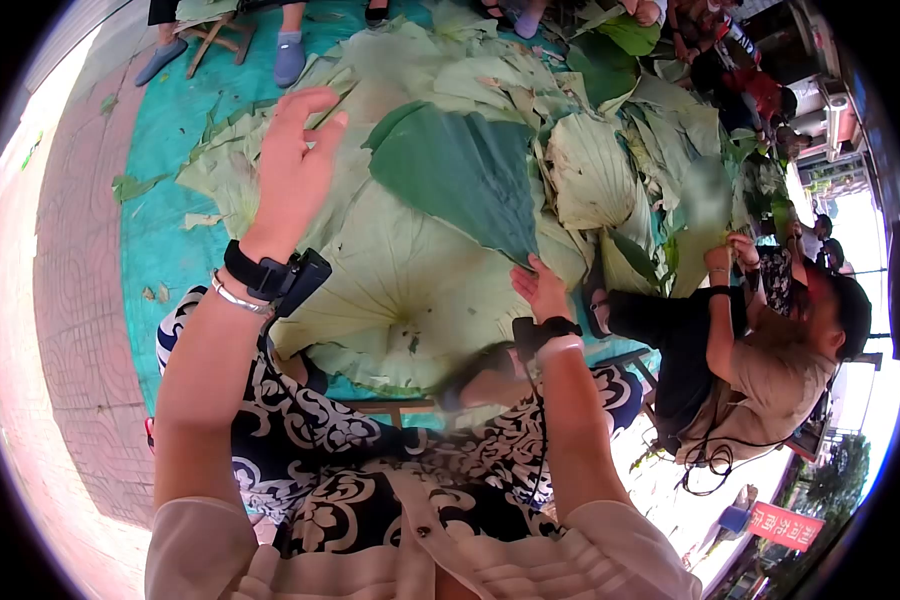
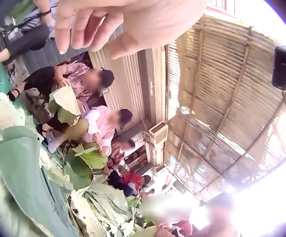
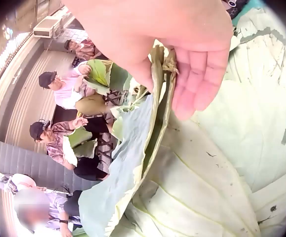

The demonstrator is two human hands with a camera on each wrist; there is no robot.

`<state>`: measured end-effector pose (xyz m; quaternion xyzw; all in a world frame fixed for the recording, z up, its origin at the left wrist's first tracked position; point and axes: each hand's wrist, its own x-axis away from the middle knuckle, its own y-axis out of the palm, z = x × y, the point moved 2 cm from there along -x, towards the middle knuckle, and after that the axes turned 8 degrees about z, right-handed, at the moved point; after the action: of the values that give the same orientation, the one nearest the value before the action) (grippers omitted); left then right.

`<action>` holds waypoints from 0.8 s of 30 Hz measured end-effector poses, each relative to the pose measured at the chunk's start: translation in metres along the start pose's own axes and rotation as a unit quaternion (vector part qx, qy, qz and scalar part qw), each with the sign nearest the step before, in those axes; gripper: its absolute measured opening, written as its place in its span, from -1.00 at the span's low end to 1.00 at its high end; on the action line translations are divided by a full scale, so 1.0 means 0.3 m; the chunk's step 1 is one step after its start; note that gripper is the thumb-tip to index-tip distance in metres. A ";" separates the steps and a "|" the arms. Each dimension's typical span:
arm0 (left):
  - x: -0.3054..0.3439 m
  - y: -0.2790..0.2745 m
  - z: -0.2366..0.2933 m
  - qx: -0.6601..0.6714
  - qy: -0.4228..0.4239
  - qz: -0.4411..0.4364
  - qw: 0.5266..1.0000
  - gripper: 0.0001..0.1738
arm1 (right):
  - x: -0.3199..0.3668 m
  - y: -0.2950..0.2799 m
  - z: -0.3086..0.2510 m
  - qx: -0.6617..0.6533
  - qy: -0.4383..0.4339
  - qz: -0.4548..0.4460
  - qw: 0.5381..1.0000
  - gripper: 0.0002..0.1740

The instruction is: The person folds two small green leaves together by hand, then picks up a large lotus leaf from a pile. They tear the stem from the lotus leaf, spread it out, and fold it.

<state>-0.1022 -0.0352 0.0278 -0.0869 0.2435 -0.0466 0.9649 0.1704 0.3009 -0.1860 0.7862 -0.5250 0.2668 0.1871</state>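
Pinching the folded dark-green leaf [image 1: 460, 175] at its narrow end with your right hand [image 1: 545, 292], over the spread pale leaves [image 1: 370, 275], you hold your left hand [image 1: 295, 165] free nearby, its fingers loosely bent.

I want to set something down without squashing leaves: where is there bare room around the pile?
The teal tarp between the leaf pile and the paving at left is mostly bare, with a few leaf scraps; the paving also looks open. It's crowded right of the dark green leaf in the right hand, where leaves heap toward a seated person.
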 end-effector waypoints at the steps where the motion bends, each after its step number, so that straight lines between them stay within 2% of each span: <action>1: -0.004 -0.001 0.000 0.003 -0.003 -0.001 1.000 -0.74 | 0.011 0.005 -0.004 -0.009 0.031 -0.031 0.999 -0.55; 2: -0.008 -0.004 -0.001 0.010 -0.006 0.001 1.000 -0.75 | 0.021 0.011 -0.014 -0.016 0.060 -0.061 0.996 -0.53; 5: -0.016 -0.007 0.002 0.028 -0.011 0.010 1.000 -0.77 | 0.073 0.026 -0.056 -0.010 0.069 -0.086 0.994 -0.47; 8: -0.029 -0.006 0.000 0.026 -0.002 0.026 0.999 -0.77 | 0.085 0.010 -0.085 0.012 0.038 -0.152 0.988 -0.56; 11: -0.046 -0.019 -0.026 0.008 0.004 0.047 0.999 -0.77 | 0.168 0.016 -0.108 0.000 -0.094 -0.075 0.993 -0.57; 14: -0.055 -0.031 -0.015 0.007 0.004 0.057 0.998 -0.77 | 0.350 0.092 -0.199 0.092 -0.216 -0.063 0.970 -0.64; 16: -0.060 -0.046 -0.043 0.011 0.010 0.060 0.998 -0.77 | 0.464 0.143 -0.266 0.121 -0.249 -0.060 0.959 -0.68; 19: -0.077 -0.057 -0.087 0.038 0.018 0.069 0.997 -0.79 | 0.566 0.193 -0.346 0.175 -0.262 -0.144 0.938 -0.65; 24: -0.080 -0.086 -0.092 0.032 -0.002 0.084 0.996 -0.79 | 0.682 0.238 -0.424 0.227 -0.277 -0.206 0.911 -0.67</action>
<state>-0.1377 -0.0612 0.0198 -0.0349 0.2465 0.0272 0.9681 0.1388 0.1984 0.0411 0.9406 -0.3072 0.1062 -0.0986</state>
